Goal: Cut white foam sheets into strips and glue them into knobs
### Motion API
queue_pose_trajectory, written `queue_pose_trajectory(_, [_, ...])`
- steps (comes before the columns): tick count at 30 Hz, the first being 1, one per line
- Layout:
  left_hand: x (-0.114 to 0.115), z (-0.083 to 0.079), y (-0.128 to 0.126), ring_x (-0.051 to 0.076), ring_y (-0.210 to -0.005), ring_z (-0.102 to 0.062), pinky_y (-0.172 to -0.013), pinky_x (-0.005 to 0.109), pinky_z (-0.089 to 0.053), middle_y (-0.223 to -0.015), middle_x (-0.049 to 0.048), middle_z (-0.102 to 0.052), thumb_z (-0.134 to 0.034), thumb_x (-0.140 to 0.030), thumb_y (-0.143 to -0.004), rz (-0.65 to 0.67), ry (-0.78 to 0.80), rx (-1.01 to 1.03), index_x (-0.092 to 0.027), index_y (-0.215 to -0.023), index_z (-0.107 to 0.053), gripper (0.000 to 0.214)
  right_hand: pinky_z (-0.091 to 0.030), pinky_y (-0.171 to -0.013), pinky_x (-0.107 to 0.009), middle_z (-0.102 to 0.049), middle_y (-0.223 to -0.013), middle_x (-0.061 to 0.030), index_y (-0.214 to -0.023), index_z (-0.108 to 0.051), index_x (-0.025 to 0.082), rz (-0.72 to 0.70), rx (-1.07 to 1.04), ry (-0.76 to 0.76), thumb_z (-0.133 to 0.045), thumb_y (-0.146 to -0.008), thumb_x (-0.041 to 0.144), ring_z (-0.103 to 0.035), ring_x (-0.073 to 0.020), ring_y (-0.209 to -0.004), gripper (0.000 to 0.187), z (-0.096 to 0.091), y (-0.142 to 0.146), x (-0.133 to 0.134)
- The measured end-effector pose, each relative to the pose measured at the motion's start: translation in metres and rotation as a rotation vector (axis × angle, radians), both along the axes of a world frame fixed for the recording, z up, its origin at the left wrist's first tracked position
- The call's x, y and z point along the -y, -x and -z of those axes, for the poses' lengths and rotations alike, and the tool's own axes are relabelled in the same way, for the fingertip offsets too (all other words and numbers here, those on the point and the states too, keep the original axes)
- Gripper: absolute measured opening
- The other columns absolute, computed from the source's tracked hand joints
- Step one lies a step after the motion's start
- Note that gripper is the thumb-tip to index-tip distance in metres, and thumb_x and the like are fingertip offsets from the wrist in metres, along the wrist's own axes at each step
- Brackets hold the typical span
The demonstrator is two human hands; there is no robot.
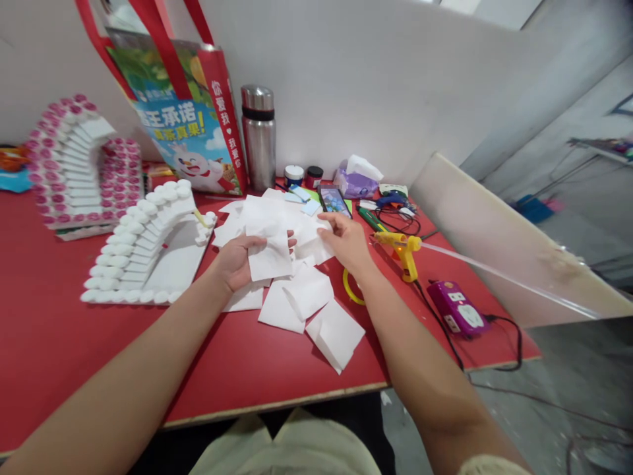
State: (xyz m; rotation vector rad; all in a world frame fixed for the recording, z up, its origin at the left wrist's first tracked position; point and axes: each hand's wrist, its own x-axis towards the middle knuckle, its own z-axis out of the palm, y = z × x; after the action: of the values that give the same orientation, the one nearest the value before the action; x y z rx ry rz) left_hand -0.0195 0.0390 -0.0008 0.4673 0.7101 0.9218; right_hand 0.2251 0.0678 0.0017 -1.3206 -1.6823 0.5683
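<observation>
In my left hand (236, 262) is a square white paper napkin (271, 257), its thumb on top and its fingers behind the sheet. My right hand (347, 241) is to the right, thumb and forefinger closed at the edge of another napkin (316, 245). Beneath and around both hands lies a loose heap of similar white napkins; several folded ones (336, 335) spread toward the front edge. Left of the heap stands a white curved staircase model (143, 247) edged with round white pieces.
On the red table (277, 376) are a pink-flowered model (54, 171), shopping bag (182, 125), steel flask (260, 142), phone (334, 201) and tissue pack (357, 181). Rightward lie yellow tape (352, 290), a yellow glue gun (403, 247) with a long glue stick, and a purple power strip (457, 309).
</observation>
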Motion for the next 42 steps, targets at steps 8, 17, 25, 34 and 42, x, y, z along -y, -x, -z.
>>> queue_pose_trajectory(8, [0.001, -0.003, -0.01, 0.033, -0.093, -0.08, -0.099, 0.054, -0.06, -0.1, 0.0186, -0.082, -0.051, -0.009, -0.087, -0.116, 0.104, -0.018, 0.002, -0.147, -0.055, 0.061, -0.051, -0.056, -0.027, -0.073, -0.08, 0.0006, -0.119, -0.074, 0.024, -0.132, -0.497, 0.1, -0.077, -0.077, 0.031, -0.062, -0.0143, -0.061, 0.042, -0.024, 0.015, 0.027])
queue_pose_trajectory(17, [0.007, -0.012, -0.016, 0.032, -0.105, -0.078, -0.106, 0.052, -0.057, -0.117, 0.0205, -0.079, -0.049, -0.016, -0.097, -0.107, 0.079, 0.051, 0.001, -0.152, -0.05, 0.058, -0.06, -0.091, -0.043, -0.07, -0.132, -0.0081, -0.131, -0.071, 0.026, 0.067, 0.056, -0.239, -0.053, -0.088, 0.013, -0.069, -0.026, -0.109, 0.048, -0.033, 0.016, 0.036])
queue_pose_trajectory(25, [0.02, -0.011, -0.031, 0.028, -0.103, -0.078, -0.097, 0.039, -0.061, -0.112, 0.0141, -0.08, -0.045, -0.027, -0.105, -0.023, -0.024, 0.11, -0.011, -0.143, -0.062, 0.044, -0.061, -0.092, -0.037, -0.059, -0.148, -0.0087, -0.156, -0.05, 0.029, -0.341, 0.236, -0.117, -0.064, -0.092, 0.026, -0.068, -0.0244, -0.111, 0.065, -0.026, 0.056, 0.059])
queue_pose_trajectory(34, [0.018, -0.008, -0.028, 0.033, -0.111, -0.076, -0.106, 0.05, -0.056, -0.121, 0.0182, -0.078, -0.04, -0.031, -0.104, 0.137, 0.03, 0.209, -0.008, -0.148, -0.059, 0.052, -0.051, -0.06, -0.028, -0.072, -0.105, -0.0042, -0.129, -0.066, 0.024, 0.022, -0.235, -0.076, -0.071, -0.089, 0.049, -0.057, -0.0112, -0.064, 0.048, -0.032, 0.024, 0.038])
queue_pose_trajectory(42, [0.021, -0.003, -0.029, 0.032, -0.111, -0.076, -0.105, 0.047, -0.057, -0.118, 0.0175, -0.079, -0.044, -0.027, -0.102, 0.157, 0.004, 0.195, -0.005, -0.139, -0.065, 0.048, -0.051, -0.064, -0.03, -0.069, -0.081, -0.0017, -0.091, -0.068, 0.019, -0.092, -0.236, 0.276, -0.085, -0.071, 0.051, -0.063, -0.0151, -0.068, 0.042, -0.016, 0.018, 0.023])
